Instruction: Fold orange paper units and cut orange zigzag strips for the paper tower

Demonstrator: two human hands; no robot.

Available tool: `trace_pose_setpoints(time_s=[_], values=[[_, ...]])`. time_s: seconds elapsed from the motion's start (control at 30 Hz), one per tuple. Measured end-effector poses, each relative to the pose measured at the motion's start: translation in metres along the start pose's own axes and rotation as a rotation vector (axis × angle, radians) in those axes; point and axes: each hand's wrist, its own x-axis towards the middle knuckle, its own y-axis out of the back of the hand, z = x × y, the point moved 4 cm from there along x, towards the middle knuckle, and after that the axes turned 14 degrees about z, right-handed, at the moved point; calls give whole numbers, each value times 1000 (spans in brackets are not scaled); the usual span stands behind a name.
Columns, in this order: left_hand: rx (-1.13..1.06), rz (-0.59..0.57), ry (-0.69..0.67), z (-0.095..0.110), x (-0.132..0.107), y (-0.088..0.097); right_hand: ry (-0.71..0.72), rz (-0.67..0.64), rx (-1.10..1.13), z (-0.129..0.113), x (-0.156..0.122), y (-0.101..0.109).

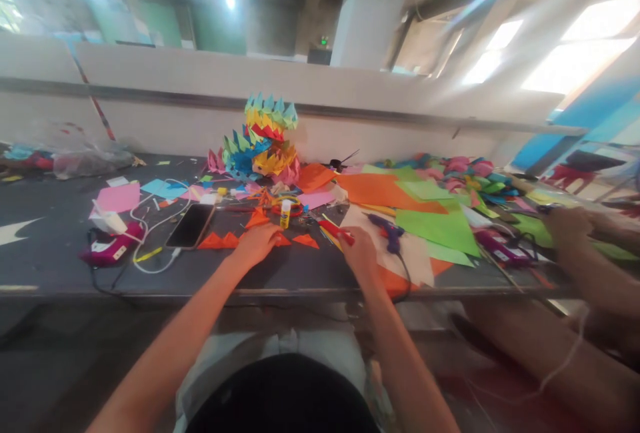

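My left hand (259, 243) rests low over the table with its fingers bent together on a folded orange paper triangle (283, 240), whose tip shows past the fingertips. More orange triangles lie in a row (220, 241) to its left, and a single orange triangle (306, 241) lies to its right. Just beyond the fingers stands a yellow glue stick (285, 214) with a white cap. My right hand (359, 249) is closed round a slim red tool (336, 229); blur hides its exact kind. Right of that hand lies a dark blue glue gun (389, 229) on pale paper.
A colourful folded-paper model (267, 146) stands at the back. A phone (191, 226) with a white cable and a purple power strip (113, 246) lie left. Green paper sheets (440, 226) and another purple strip (506, 249) lie right. Another person's arm (583, 253) reaches in there.
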Motion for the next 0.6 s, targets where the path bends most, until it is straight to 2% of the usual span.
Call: trace_pose_setpoints(time_s=[0.07,0.13,0.23,0.3,0.4,0.5,0.6], values=[[43,64,-52,1,-1,0,44,-20,-27,6,9,-1],[89,122,-83,2,-2,3,20,7,-56,16,21,3],[117,173,-91,1,-6,12,-171,70,-252,49,36,23],[104,192,-81,-2,-12,20,-339,42,-416,75,42,40],[73,208,-48,-11,-24,30,-389,33,-456,96,44,58],[64,215,-26,-18,-32,33,-325,63,-392,88,41,61],[65,206,-42,-15,-31,29,-198,45,-203,53,35,45]])
